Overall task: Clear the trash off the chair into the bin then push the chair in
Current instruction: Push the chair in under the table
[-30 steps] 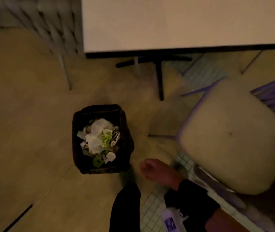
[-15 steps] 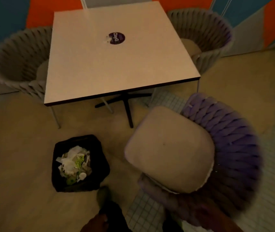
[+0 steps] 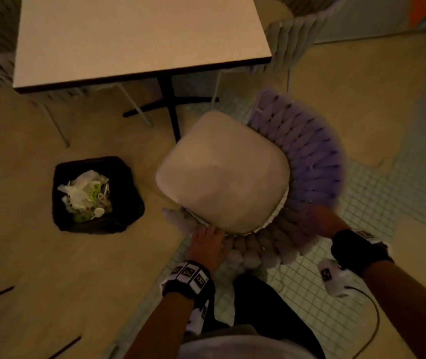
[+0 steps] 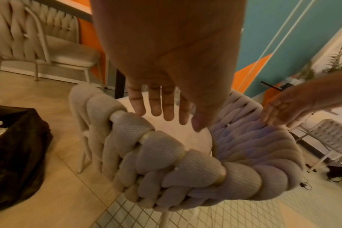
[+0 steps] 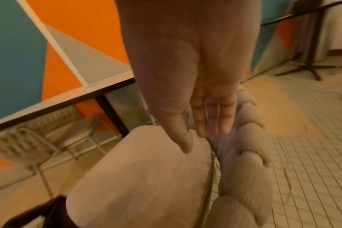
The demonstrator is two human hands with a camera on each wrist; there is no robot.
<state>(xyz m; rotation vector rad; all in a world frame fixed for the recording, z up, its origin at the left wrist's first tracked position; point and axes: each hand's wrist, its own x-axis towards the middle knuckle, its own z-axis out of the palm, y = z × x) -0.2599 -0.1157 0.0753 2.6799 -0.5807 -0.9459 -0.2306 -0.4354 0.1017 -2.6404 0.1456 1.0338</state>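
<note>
The chair stands angled out from the table, its beige seat cushion (image 3: 222,174) bare. Its thick woven backrest (image 3: 313,161) curves round the near and right sides. My left hand (image 3: 208,242) reaches over the near part of the backrest (image 4: 176,162), fingers straight, just above the top rail. My right hand (image 3: 320,221), blurred, is at the backrest's right side with straight fingers (image 5: 211,123); whether it touches is unclear. The black bin (image 3: 95,195), full of white and green trash, sits on the floor left of the chair.
A square white table (image 3: 139,35) on a black pedestal leg (image 3: 170,110) stands beyond the chair. Other woven chairs (image 3: 292,40) are tucked at its far sides. My dark-trousered leg (image 3: 263,307) is just behind the chair. A cable (image 3: 372,322) hangs from my right wrist.
The left hand has come up from low beside the bin to the chair's backrest. The right hand now reaches the backrest's right side. The view has swung toward the chair.
</note>
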